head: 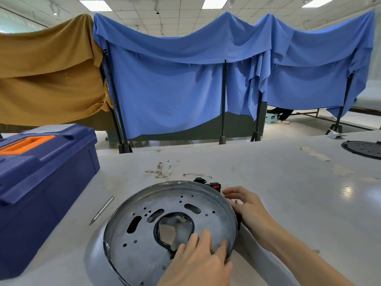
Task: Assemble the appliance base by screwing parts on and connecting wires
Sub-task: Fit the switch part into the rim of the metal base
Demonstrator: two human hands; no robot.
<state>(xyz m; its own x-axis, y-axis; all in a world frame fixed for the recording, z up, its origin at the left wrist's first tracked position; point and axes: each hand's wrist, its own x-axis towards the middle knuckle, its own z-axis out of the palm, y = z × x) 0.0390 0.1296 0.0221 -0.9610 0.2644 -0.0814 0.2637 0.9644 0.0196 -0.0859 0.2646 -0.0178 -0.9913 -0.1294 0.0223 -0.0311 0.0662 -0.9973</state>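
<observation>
The round metal base stands tilted on the tabletop, its hollow side facing up, held between the two hands. The left hand lies inside the base with fingers spread and nearly flat on the perforated plate, fingertips just beside the black ring that lines the middle opening, thumb near the rim. The right hand is at the outside of the rim, fingers bent against the wall; whether it pinches anything there cannot be told. Just beyond the right hand's fingertips a black switch with a red face sits at the rim, and a black connector lies next to it. Farther from both hands, loose wires with small metal terminals lie scattered. Left of the left hand, past the base, is a thin metal tool, and beyond it a blue toolbox with an orange handle. Well to the right of the right hand lies a black disc.
</observation>
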